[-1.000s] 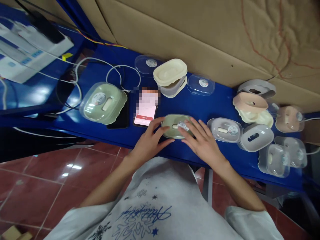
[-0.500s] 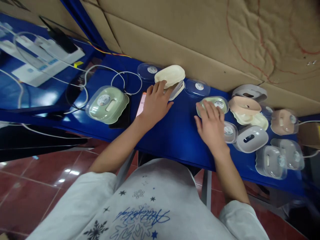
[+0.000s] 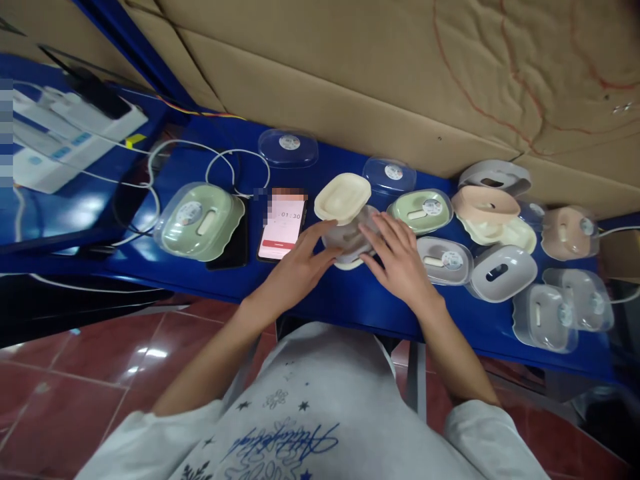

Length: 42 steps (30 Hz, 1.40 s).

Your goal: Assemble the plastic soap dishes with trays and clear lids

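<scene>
In the head view, the big change was which box the hands were on. Half a second before, the right grip (image 3: 400,267) was on a green box (image 3: 420,212), and the left grip (image 3: 299,270) was by the pale pile. Now both grips were at a grey box (image 3: 350,235), which sat between them on the blue bench (image 3: 345,303). It had come nearer to the person. A bit of cream rim (image 3: 349,265) showed under it, and a cream tray (image 3: 343,197) lay just past the left fingertips, by the far edge of the grey box.

The fingers of each grip stood a little apart, with their tips at the sides of the grey box. I could not tell if they held it tight.

The green box was now past the right grip, off to its right, with no hand on it. So it looked put by, and the grey box seemed to be the one being worked on. The phone (image 3: 281,227) lay left of the left grip and a bit past it.
</scene>
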Each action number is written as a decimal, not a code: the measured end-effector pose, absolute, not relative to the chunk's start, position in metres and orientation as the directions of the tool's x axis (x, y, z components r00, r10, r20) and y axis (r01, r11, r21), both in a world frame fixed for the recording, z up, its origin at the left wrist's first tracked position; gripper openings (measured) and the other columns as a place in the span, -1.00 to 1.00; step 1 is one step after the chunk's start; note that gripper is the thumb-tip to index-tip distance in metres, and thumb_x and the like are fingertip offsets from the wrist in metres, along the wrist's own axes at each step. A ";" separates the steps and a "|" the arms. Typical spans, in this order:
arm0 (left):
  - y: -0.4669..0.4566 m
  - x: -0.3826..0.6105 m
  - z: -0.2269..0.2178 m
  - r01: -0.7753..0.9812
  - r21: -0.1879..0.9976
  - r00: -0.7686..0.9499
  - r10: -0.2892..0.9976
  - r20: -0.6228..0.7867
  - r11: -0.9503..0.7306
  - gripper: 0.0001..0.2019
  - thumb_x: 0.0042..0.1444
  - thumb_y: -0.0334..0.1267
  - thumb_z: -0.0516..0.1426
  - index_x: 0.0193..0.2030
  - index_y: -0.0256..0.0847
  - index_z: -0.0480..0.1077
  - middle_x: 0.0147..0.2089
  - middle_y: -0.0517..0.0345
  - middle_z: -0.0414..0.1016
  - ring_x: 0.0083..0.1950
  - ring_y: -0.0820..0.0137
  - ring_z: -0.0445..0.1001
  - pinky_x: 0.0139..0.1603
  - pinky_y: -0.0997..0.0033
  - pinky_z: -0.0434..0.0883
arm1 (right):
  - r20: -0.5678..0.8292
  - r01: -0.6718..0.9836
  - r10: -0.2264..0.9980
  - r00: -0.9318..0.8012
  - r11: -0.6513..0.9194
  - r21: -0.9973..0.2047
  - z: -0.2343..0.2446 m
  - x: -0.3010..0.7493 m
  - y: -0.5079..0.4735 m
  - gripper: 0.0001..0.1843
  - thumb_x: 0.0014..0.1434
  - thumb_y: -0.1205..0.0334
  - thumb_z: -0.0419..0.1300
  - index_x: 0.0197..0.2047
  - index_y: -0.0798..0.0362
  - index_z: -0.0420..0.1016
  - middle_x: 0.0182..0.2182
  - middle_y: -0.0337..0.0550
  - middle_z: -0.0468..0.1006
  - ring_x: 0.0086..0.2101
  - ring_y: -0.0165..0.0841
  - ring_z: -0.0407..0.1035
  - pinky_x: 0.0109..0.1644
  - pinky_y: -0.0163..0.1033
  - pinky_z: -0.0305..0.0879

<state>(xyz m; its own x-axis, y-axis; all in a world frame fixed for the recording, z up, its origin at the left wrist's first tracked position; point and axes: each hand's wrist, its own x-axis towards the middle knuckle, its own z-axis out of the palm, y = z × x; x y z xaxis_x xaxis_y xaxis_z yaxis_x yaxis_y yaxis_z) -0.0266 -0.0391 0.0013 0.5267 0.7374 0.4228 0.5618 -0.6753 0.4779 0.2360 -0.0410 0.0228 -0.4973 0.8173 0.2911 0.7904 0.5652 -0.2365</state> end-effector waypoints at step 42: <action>-0.101 -0.016 -0.005 0.537 0.253 0.690 0.592 0.417 -0.805 -0.73 0.42 -0.20 0.29 0.19 -0.17 0.46 0.35 -0.13 0.55 0.42 0.09 0.49 0.54 -0.10 0.34 | 0.117 0.802 0.848 -0.517 0.528 -0.280 0.008 0.226 -0.170 -0.32 0.48 0.48 0.10 0.56 -0.15 0.25 0.45 -0.19 0.42 0.47 -0.18 0.24 0.66 0.29 -0.12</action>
